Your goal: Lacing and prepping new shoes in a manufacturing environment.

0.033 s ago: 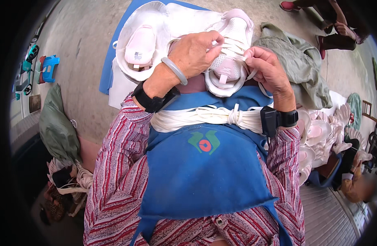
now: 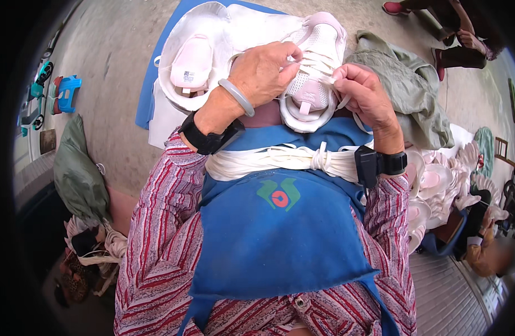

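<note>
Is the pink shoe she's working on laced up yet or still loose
Still loose: the shoe has laces crossing its upper, but both hands, left hand and right hand, hold free lace ends.

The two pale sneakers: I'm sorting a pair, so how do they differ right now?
The right sneaker is gripped by the left hand and right hand, which pinch its laces; the left sneaker lies untouched beside it. The right sneaker shows white laces, the left sneaker none. Both are pale pink and white.

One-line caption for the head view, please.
Both hands, left hand and right hand, thread white laces on a pale pink sneaker.
</note>
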A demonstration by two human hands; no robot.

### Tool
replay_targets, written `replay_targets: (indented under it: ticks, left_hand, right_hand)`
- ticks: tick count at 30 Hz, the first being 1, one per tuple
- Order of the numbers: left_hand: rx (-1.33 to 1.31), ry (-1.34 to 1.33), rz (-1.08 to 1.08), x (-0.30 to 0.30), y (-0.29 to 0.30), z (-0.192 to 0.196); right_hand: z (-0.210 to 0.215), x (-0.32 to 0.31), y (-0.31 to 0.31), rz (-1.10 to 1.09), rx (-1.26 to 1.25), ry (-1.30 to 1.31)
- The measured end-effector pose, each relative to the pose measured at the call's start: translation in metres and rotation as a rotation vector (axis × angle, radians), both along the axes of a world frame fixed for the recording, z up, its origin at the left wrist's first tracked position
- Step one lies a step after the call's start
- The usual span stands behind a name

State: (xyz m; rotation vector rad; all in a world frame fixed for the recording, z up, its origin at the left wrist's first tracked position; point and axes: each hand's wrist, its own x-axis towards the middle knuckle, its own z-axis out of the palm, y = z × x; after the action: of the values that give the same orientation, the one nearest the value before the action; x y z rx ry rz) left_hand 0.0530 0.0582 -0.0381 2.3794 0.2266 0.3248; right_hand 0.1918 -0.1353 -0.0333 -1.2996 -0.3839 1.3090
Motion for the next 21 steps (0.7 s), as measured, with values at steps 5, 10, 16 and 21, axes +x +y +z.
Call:
replay_targets:
  ticks: [5,10,16,21]
  left_hand:
    - [0.138,-0.020,0.006,-0.005,0.005,-0.005]
    - [0.067,0.068,-0.023,-0.004,0.005,0.000]
    - [0.253,-0.027,-0.013,0.004,0.009,0.022]
    - [0.434,-0.158,-0.012,0.003,0.019,0.023]
  right_hand:
    - [-0.001,-0.009,0.002,0.017,-0.016,-0.649]
    - [-0.002,-0.014,0.003,-0.043,-0.040,-0.798]
    - [-0.006,-0.019,0.008,-0.170,0.057,-1.094]
    - [-0.005,-0.030,0.015,-0.141,0.040,-1.258]
